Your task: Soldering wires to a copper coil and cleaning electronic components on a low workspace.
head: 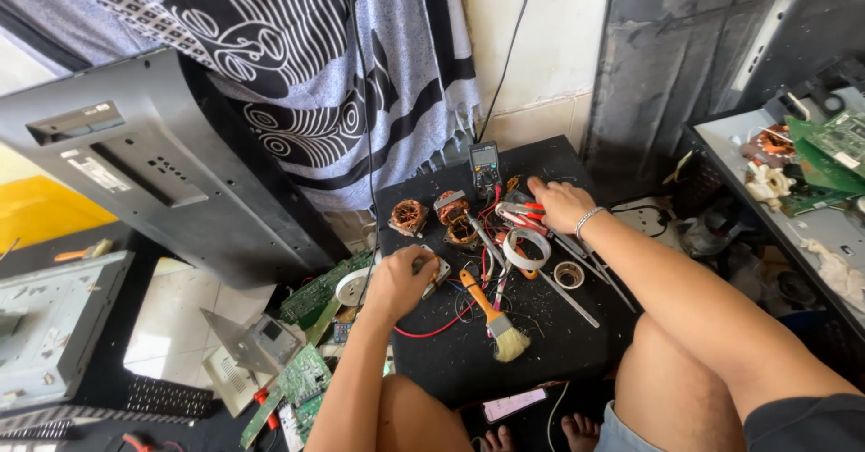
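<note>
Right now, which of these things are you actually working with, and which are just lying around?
In hand:
left hand on a small grey part
right hand on the red-handled pliers

Lying about:
paintbrush
multimeter
copper coils
tape rolls
green circuit boards
black mat
grey TV back panel

Left hand fisted, knuckles up, forearm low; right hand palm-down, fingers curled, arm outstretched
</note>
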